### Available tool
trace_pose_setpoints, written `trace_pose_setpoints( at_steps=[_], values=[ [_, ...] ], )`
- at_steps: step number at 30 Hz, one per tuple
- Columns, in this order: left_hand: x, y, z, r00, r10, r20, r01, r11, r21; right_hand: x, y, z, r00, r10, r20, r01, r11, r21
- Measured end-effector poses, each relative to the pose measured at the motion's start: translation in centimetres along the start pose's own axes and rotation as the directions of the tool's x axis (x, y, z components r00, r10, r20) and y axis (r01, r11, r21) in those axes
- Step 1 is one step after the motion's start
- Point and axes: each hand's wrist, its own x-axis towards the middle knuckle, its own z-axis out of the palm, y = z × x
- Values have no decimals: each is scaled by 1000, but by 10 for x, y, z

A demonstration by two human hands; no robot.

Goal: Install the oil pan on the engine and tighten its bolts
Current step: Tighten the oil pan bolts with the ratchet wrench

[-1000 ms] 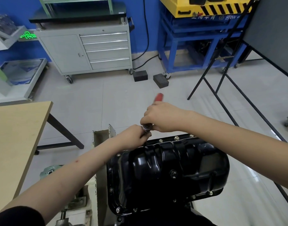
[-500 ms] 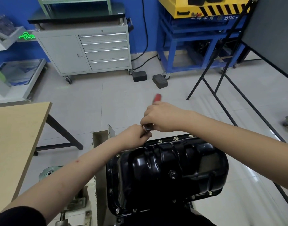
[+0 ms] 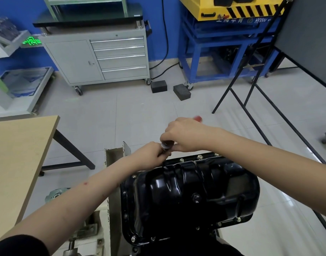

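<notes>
The glossy black oil pan [image 3: 191,193] sits on the engine, with bolts [image 3: 199,157] along its rim flange. At its far left corner my right hand [image 3: 184,134] grips a ratchet wrench whose red handle end [image 3: 197,118] sticks out beyond the fist. Its chrome head [image 3: 165,145] shows under the knuckles. My left hand [image 3: 151,153] is closed around the socket just below that head, over the pan's far rim. The bolt under the socket is hidden.
A cream engine stand bracket [image 3: 114,156] rises left of the pan. A wooden table [image 3: 16,156] stands at the left. Across the tiled floor are a grey tool cabinet [image 3: 103,60], two dark blocks [image 3: 181,92], a blue frame [image 3: 213,58] and a black folding stand [image 3: 250,89].
My right hand has swung the ratchet handle to the right, so the red end now points right of the fist. My left hand has stayed on the socket.
</notes>
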Motion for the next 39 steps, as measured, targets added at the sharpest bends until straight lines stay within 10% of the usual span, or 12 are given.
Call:
trace_pose_setpoints(
  at_steps=[32,39],
  values=[
    [0,0,7,993,-10,-117,7,1000,-22,-1,-3,3,991,132,-19,-132,991,-15],
    [2,-2,8,997,49,-62,-47,999,24,1,0,3,998,-50,-47,48,998,-45]
  ],
)
